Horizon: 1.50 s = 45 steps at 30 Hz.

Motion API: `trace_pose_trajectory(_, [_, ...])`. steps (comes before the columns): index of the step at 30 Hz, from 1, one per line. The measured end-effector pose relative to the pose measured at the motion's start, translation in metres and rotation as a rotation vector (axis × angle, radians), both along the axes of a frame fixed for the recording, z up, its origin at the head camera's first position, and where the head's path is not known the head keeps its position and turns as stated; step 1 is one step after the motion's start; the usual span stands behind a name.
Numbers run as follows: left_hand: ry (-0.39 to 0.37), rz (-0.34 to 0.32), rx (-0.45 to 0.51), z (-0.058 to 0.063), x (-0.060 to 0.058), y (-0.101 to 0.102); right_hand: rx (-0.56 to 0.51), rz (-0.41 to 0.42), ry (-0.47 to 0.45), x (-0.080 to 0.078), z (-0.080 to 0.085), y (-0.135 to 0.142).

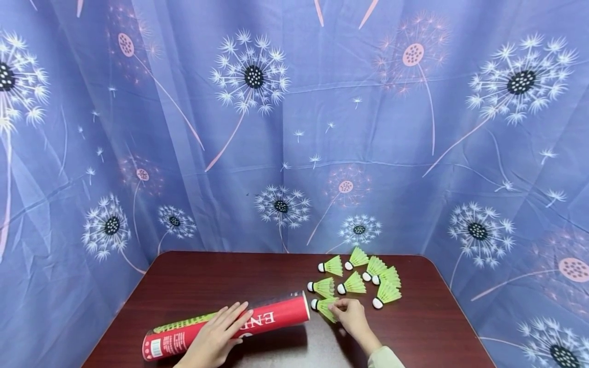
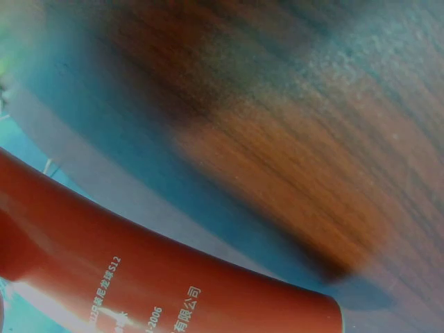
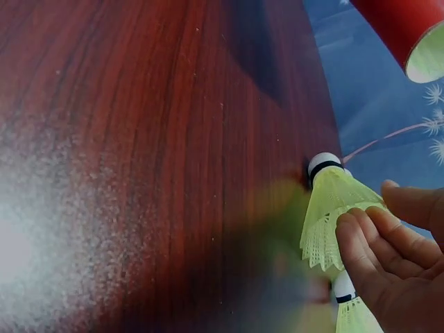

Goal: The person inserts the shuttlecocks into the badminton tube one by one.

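Observation:
My left hand point(image 1: 220, 332) lies across a red shuttlecock tube point(image 1: 280, 313), with the fingers over its top and the thumb on the near side. The tube's open mouth faces right, raised above its shadow, and white lettering runs along its side. Just right of the mouth, my right hand point(image 1: 352, 318) pinches the skirt of a lime-green shuttlecock point(image 3: 326, 222) between thumb and fingertips. That shuttlecock's white cork points left, toward the tube. In the left wrist view the tube point(image 2: 180, 270) fills the lower left, and the left hand's grip is mostly hidden.
Several more lime-green shuttlecocks point(image 1: 352, 283) lie in a loose group at the back right of the dark red-brown table point(image 1: 221, 276). A blue curtain point(image 1: 313, 128) with dandelion prints hangs behind and around the table.

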<state>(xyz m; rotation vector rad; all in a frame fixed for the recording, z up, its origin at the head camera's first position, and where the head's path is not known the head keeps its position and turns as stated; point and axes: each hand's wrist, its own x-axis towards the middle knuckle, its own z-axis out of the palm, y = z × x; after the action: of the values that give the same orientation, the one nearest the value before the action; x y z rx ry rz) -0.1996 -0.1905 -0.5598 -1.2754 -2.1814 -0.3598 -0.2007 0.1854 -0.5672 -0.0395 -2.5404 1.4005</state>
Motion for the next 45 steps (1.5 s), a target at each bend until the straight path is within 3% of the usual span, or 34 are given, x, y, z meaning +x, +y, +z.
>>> trace_pose_trajectory(10, [0.033,-0.005,0.014,0.001,0.0,0.001,-0.03,0.019,0.005,0.001,0.0,0.001])
trace_pose_trajectory(17, [0.004,-0.012,0.008,0.0,-0.001,0.001,-0.052,0.023,0.022,0.001,0.0,0.006])
trace_pose_trajectory(24, [0.069,0.001,0.021,0.0,-0.001,0.003,-0.065,0.026,0.027,0.003,-0.001,0.014])
trace_pose_trajectory(31, [0.01,-0.007,-0.006,0.002,0.0,0.0,-0.108,0.045,0.079,0.002,0.003,0.021])
trace_pose_trajectory(36, [0.039,-0.011,0.008,0.001,0.0,0.002,-0.101,0.055,0.078,0.003,0.01,0.025])
trace_pose_trajectory(45, [0.074,-0.003,0.03,0.002,0.001,0.005,-0.154,0.163,0.097,0.005,0.019,0.028])
